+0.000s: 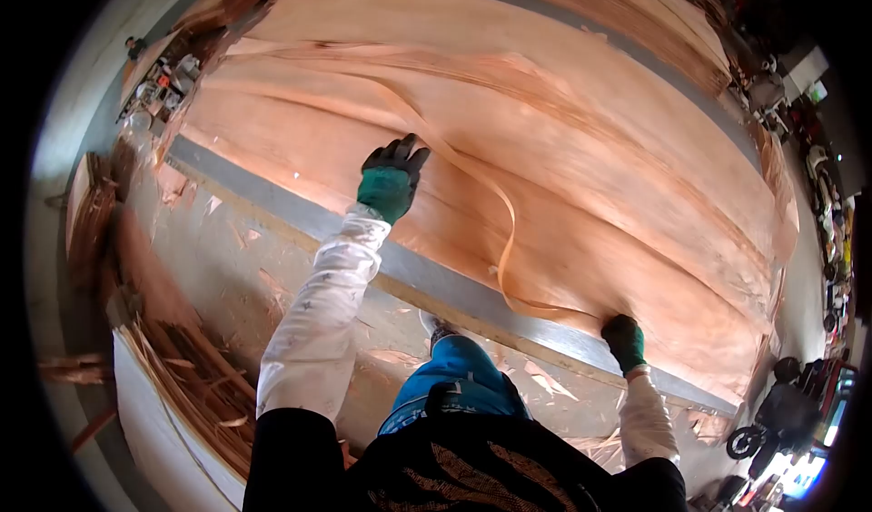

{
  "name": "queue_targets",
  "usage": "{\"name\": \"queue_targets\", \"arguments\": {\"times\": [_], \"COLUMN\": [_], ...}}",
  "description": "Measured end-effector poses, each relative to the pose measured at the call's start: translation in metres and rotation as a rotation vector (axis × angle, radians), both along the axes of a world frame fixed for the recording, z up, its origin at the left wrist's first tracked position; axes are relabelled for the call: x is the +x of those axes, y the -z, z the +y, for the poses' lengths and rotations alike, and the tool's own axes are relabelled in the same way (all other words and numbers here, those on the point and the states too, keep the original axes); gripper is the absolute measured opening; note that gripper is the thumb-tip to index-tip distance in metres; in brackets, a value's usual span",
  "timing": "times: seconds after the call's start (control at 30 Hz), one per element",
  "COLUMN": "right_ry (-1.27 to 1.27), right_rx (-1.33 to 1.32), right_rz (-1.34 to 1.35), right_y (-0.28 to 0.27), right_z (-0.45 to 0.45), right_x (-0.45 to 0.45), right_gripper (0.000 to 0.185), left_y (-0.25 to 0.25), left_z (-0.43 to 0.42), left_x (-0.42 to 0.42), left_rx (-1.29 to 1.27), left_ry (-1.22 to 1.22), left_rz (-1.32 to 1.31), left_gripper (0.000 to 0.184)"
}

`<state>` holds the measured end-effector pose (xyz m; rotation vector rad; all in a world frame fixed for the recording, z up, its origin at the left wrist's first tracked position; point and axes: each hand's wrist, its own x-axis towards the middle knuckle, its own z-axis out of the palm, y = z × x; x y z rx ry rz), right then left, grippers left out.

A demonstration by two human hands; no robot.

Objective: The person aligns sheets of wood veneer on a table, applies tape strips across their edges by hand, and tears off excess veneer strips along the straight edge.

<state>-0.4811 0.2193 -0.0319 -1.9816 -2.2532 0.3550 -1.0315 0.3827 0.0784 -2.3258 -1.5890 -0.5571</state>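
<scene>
Large thin sheets of reddish wood veneer (590,248) lie in wavy layers over a grey-edged table in front of me. My left hand (391,179), in a green and black glove, rests on the near sheet with its fingers stretched out. A long, narrow veneer strip (468,161) curls across the sheets, passing beyond the left fingertips. It bends down toward the near edge and runs to my right hand (624,342). That gloved hand is closed around the strip's end, close to the table's front edge; the fingers are partly hidden.
The grey table edge (422,274) runs along my side. Veneer scraps (549,380) litter the floor by my feet. At lower left stands a white-sided container (163,421) with broken veneer pieces. More stacked sheets (627,17) lie at the far side. A motorbike (786,412) is at right.
</scene>
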Motion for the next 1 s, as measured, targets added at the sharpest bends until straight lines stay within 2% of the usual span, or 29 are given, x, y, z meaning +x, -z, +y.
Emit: {"name": "queue_targets", "arguments": {"times": [0.03, 0.1, 0.17, 0.2, 0.27, 0.3, 0.37, 0.43, 0.5, 0.63, 0.67, 0.7, 0.83, 0.87, 0.97, 1.0], "right_ry": [0.044, 0.176, 0.155, 0.171, 0.192, 0.238, 0.23, 0.181, 0.155, 0.092, 0.13, 0.078, 0.235, 0.268, 0.327, 0.302], "right_rx": [-0.013, -0.126, -0.073, -0.032, -0.115, -0.148, -0.158, -0.14, -0.2, -0.14, -0.131, -0.11, -0.117, -0.116, -0.082, -0.075], "right_rz": [0.008, 0.075, 0.001, 0.185, 0.157, 0.161, 0.124, 0.087, 0.146, 0.04, 0.179, 0.073, 0.089, 0.112, 0.153, 0.058], "right_y": [0.004, -0.002, 0.001, 0.0, -0.005, -0.006, 0.001, -0.005, -0.011, 0.0, 0.002, 0.0, 0.003, 0.003, -0.001, 0.005], "right_z": [-0.002, -0.002, -0.003, -0.005, -0.004, -0.003, -0.005, -0.002, 0.0, -0.005, -0.007, -0.008, -0.011, -0.012, -0.015, -0.016], "right_x": [0.001, -0.001, 0.0, -0.001, 0.001, -0.002, 0.003, 0.0, 0.0, 0.005, 0.005, 0.004, 0.0, -0.002, -0.011, -0.008], "right_gripper": [0.016, 0.015, 0.013, 0.01, 0.01, 0.01, 0.009, 0.01, 0.008, 0.008, 0.006, 0.005, 0.006, 0.006, 0.001, 0.002], "left_y": [0.005, 0.017, 0.036, 0.044, 0.059, 0.052, 0.03, 0.005, -0.001, 0.026, 0.029, 0.031, 0.04, 0.04, -0.025, -0.033], "left_z": [0.017, 0.044, 0.071, 0.083, 0.103, 0.11, 0.092, 0.06, 0.03, -0.008, -0.014, -0.018, -0.021, -0.02, -0.024, -0.028], "left_x": [-0.002, 0.004, 0.012, 0.008, -0.004, -0.007, -0.029, -0.05, -0.078, -0.13, -0.135, -0.137, -0.143, -0.143, -0.119, -0.119], "left_rx": [0.065, -0.042, -0.049, -0.092, -0.189, -0.156, -0.147, -0.101, -0.167, -0.251, -0.259, -0.262, -0.237, -0.197, -0.079, -0.025], "left_ry": [0.076, 0.162, 0.208, 0.248, 0.317, 0.347, 0.438, 0.431, 0.36, 0.289, 0.286, 0.284, 0.281, 0.279, 0.237, 0.233], "left_rz": [0.041, 0.043, 0.049, 0.052, 0.057, 0.083, -0.089, -0.084, 0.068, 0.12, 0.113, 0.104, 0.123, 0.084, 0.033, 0.021], "left_gripper": [0.046, 0.055, 0.049, 0.044, 0.036, 0.024, 0.022, 0.023, 0.025, 0.037, 0.037, 0.037, 0.044, 0.039, 0.035, 0.035]}}
